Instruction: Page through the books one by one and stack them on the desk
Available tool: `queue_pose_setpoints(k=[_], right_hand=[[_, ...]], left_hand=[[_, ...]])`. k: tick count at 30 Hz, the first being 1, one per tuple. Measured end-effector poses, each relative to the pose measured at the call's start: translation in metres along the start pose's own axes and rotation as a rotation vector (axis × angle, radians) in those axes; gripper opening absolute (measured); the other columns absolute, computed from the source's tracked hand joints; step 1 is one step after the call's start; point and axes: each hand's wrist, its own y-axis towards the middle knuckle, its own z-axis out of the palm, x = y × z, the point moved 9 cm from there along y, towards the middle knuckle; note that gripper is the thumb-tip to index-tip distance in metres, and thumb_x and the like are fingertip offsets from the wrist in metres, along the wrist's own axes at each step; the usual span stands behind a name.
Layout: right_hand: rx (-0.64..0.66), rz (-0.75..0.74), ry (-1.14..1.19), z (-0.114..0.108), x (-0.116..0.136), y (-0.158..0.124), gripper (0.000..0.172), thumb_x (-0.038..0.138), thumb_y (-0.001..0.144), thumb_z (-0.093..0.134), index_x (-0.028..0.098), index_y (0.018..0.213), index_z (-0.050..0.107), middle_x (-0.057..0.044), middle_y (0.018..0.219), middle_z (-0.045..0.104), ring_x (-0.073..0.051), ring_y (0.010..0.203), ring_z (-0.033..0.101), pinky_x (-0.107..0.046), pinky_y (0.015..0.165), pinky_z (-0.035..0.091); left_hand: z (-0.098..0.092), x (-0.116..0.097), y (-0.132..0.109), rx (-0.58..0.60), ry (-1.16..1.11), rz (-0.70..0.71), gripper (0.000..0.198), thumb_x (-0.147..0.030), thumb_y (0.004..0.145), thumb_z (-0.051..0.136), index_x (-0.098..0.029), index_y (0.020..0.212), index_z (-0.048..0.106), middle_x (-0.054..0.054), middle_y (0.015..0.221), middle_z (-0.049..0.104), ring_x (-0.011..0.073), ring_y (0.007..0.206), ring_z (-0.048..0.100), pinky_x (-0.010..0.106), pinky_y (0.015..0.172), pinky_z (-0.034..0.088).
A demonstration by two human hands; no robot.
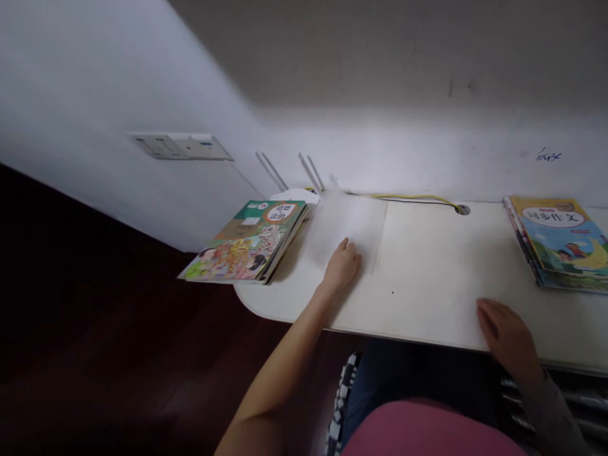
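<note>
My left hand (342,266) rests over the lower part of a pale, partly see-through sheet (349,221) on the white desk (427,266). Its index finger is stretched out and the other fingers bend a little. Motion smears the sheet's left side and top, so its exact kind is unclear. At the desk's front edge lies my right hand (508,335), loosely curved, with a gap between thumb and fingers and nothing seen in it. Left of the sheet, a stack of books with a green illustrated cover (247,240) sticks out past the desk's left edge.
On the right is another stack of books with a yellow and blue cover (560,234). A white router (297,195) with grey antennas stands behind the left stack. A yellow cable (408,197) runs along the wall to a round desk hole (462,209). Wall sockets (180,146) sit left.
</note>
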Motion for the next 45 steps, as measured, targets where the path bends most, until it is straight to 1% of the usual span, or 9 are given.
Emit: queue_pose_setpoints(k=[5,10,14,18,22,25,30,36,45], right_hand=[[0.089,-0.050,0.050,0.016,0.039,0.018,0.027,0.030,0.093,0.045,0.019,0.108,0.064,-0.009,0.104,0.070,-0.024,0.097,0.064,-0.042,0.087,0.052],[0.143,-0.098,0.075,0.022,0.063,0.030,0.028,0.028,0.093,0.043,0.018,0.108,0.065,-0.009,0.104,0.070,-0.024,0.096,0.064,-0.042,0.088,0.052],[0.172,-0.138,0.137,0.026,0.078,0.042,0.028,0.026,0.093,0.043,0.018,0.111,0.063,-0.010,0.106,0.069,-0.024,0.098,0.064,-0.042,0.087,0.052],[0.175,-0.125,0.269,0.039,0.106,0.064,0.042,0.030,0.092,0.045,0.018,0.133,0.047,-0.014,0.122,0.061,-0.027,0.112,0.058,-0.046,0.095,0.049],[0.040,0.031,0.485,0.051,0.131,0.090,0.080,0.034,0.088,0.053,0.019,0.150,0.005,-0.019,0.147,0.033,-0.029,0.132,0.040,-0.049,0.102,0.043],[-0.136,0.115,0.543,0.041,0.131,0.103,0.085,0.033,0.087,0.055,0.020,0.150,-0.001,-0.018,0.151,0.024,-0.029,0.137,0.031,-0.050,0.106,0.039],[-0.434,0.060,0.284,-0.030,0.082,0.099,0.056,0.021,0.091,0.045,0.029,0.144,0.030,-0.008,0.139,0.048,-0.023,0.130,0.042,-0.048,0.106,0.038],[-0.270,-0.083,-0.147,-0.074,0.041,0.061,0.056,0.012,0.089,0.047,0.036,0.139,0.041,-0.004,0.141,0.049,-0.025,0.135,0.038,-0.052,0.110,0.030],[0.230,-0.104,-0.274,0.011,0.003,0.007,0.042,0.022,0.093,0.041,0.027,0.133,0.051,-0.009,0.144,0.045,-0.029,0.137,0.032,-0.055,0.108,0.027]], left_hand=[[-0.004,-0.019,-0.009,-0.130,-0.002,0.039,0.058,-0.042,0.089,0.049,-0.004,0.132,0.041,0.027,0.150,0.025,0.0420,0.139,0.022,0.057,0.107,0.027],[0.008,-0.034,-0.008,-0.010,-0.038,0.106,0.048,-0.028,0.085,0.053,-0.006,0.128,0.048,0.025,0.145,0.037,0.0384,0.132,0.038,0.053,0.102,0.037],[-0.021,-0.019,-0.008,-0.034,-0.030,0.077,0.031,-0.022,0.084,0.049,-0.012,0.111,0.061,0.018,0.126,0.059,0.0258,0.116,0.057,0.038,0.095,0.045],[-0.060,-0.014,-0.021,-0.100,0.014,-0.047,0.030,-0.021,0.088,0.038,-0.011,0.089,0.067,0.018,0.088,0.070,0.0294,0.089,0.067,0.041,0.079,0.051],[-0.089,-0.072,-0.049,-0.159,-0.445,0.143,0.034,-0.023,0.090,0.041,-0.013,0.120,0.056,0.007,0.076,0.071,0.0187,0.073,0.070,0.029,0.069,0.054],[-0.115,-0.112,-0.080,-0.208,-0.906,0.341,0.044,-0.029,0.092,0.043,-0.017,0.135,0.043,0.003,0.084,0.071,0.0128,0.066,0.069,0.025,0.066,0.056],[-0.147,-0.070,-0.111,-0.530,-1.171,0.234,0.038,-0.034,0.090,0.052,-0.020,0.126,0.053,0.001,0.079,0.071,0.0113,0.059,0.067,0.026,0.062,0.057],[-0.076,0.000,-0.098,-0.405,-0.838,-0.019,0.041,-0.039,0.087,0.053,-0.018,0.122,0.058,0.006,0.088,0.074,0.0179,0.081,0.069,0.032,0.078,0.056],[0.014,-0.018,-0.105,-0.276,-0.148,0.104,0.042,-0.014,0.090,0.034,-0.014,0.124,0.058,0.013,0.123,0.063,0.0302,0.131,0.043,0.050,0.106,0.035]])
